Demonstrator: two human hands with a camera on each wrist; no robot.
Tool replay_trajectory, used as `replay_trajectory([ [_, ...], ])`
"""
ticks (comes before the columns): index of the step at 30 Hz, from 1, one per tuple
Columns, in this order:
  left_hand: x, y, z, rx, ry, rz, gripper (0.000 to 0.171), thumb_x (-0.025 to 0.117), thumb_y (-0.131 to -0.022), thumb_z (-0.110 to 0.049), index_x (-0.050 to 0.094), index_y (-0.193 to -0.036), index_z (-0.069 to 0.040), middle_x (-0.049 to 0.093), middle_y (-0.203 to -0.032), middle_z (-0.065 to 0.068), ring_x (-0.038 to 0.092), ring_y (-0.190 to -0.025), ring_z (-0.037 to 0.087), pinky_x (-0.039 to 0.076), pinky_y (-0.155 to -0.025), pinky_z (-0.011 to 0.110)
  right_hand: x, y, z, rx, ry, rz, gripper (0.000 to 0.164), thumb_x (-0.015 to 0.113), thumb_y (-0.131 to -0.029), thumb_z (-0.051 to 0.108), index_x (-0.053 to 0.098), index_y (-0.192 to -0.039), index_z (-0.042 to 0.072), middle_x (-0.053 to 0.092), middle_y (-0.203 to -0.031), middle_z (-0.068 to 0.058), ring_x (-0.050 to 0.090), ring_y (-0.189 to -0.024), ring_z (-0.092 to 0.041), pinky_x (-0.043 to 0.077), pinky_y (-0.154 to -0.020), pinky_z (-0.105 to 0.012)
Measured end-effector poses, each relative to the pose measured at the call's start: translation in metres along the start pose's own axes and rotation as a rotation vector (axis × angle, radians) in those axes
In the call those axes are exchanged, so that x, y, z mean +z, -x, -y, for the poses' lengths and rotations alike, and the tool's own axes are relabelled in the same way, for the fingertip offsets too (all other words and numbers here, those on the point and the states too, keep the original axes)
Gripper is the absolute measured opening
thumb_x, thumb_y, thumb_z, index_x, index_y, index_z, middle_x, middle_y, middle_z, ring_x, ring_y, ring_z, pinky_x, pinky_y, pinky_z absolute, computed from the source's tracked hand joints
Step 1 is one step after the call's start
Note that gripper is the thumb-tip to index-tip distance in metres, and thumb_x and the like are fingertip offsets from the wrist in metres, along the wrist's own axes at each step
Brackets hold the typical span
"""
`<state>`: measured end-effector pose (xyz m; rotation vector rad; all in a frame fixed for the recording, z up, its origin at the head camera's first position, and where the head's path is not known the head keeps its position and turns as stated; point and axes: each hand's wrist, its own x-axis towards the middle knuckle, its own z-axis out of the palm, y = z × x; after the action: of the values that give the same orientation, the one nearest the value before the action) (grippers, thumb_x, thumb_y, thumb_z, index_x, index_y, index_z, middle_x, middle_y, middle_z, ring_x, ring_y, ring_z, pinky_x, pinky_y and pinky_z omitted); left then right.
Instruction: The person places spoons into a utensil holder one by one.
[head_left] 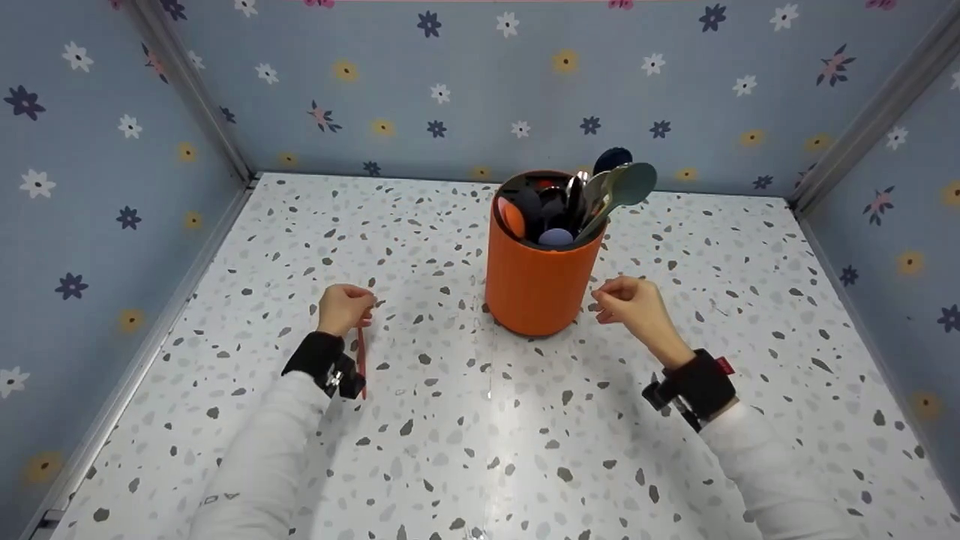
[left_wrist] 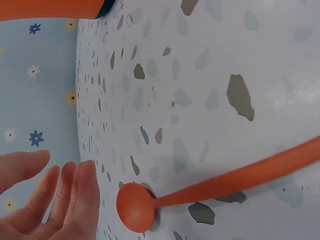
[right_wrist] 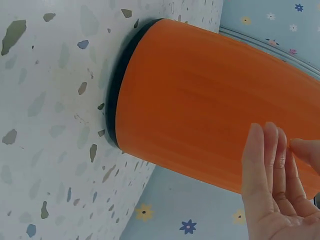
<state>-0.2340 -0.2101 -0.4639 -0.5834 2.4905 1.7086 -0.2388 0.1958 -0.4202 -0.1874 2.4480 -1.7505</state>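
An orange-red spoon [left_wrist: 136, 206] with a small round bowl and long handle lies on the speckled table. Its thin handle [head_left: 362, 352] shows beside the left wrist in the head view. My left hand [head_left: 346, 308] hovers over the bowl end; thumb and fingers are apart with nothing between them. A tall orange utensil holder [head_left: 541, 289] stands upright, filled with several utensils. Just right of it is my right hand [head_left: 628, 301], fingers nearly straight and thumb close to them, holding nothing. In the right wrist view, these fingers [right_wrist: 260, 165] appear in front of the holder's side.
Out of the holder's top rise a grey-green spoon [head_left: 634, 184] and a dark blue utensil head [head_left: 613, 158]. A lilac utensil head [head_left: 556, 238] sits at its front rim. Flower-patterned panels [head_left: 480, 97] border the white speckled table [head_left: 420, 457] at back and sides.
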Motion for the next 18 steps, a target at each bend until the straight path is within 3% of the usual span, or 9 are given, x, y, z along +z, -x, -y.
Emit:
replay_trajectory([
  [3,-0.001,-0.001,0.006,0.003,-0.070,-0.023,0.024,0.055,-0.083,-0.008,0.059,-0.099,0.010,0.062,-0.075,0.014,0.056,-0.053,0.008,0.052,-0.051,0.020,0.002,0.002,-0.007,0.024,-0.024,0.020,0.022,0.058,-0.084,0.009,0.057,-0.093,-0.011,0.063,-0.076,-0.014,0.061,-0.060,-0.014,0.055,-0.060,-0.028],
  [8,-0.001,0.000,0.014,0.033,-0.274,-0.080,0.024,0.057,-0.081,-0.010,0.061,-0.095,0.009,0.062,-0.079,0.017,0.050,-0.044,0.006,0.048,-0.044,0.018,0.006,0.005,-0.017,0.047,-0.047,0.044,0.022,0.057,-0.085,0.008,0.056,-0.094,-0.012,0.062,-0.072,-0.011,0.061,-0.060,-0.015,0.055,-0.062,-0.029],
  [13,0.000,0.003,0.020,0.057,-0.430,-0.106,0.023,0.057,-0.081,-0.010,0.062,-0.092,0.009,0.062,-0.090,0.023,0.055,-0.059,0.019,0.049,-0.058,0.029,0.010,0.008,-0.025,0.059,-0.068,0.070,0.024,0.056,-0.085,0.008,0.055,-0.098,-0.013,0.061,-0.072,-0.009,0.061,-0.062,-0.016,0.055,-0.063,-0.030],
  [18,0.002,0.002,0.023,0.040,-0.467,-0.117,0.021,0.061,-0.077,-0.009,0.059,-0.085,0.010,0.060,-0.075,0.019,0.054,-0.061,0.025,0.048,-0.064,0.037,0.014,0.011,-0.032,0.043,-0.094,0.089,0.023,0.052,-0.086,0.004,0.054,-0.099,-0.015,0.062,-0.074,-0.010,0.061,-0.063,-0.017,0.055,-0.064,-0.031],
])
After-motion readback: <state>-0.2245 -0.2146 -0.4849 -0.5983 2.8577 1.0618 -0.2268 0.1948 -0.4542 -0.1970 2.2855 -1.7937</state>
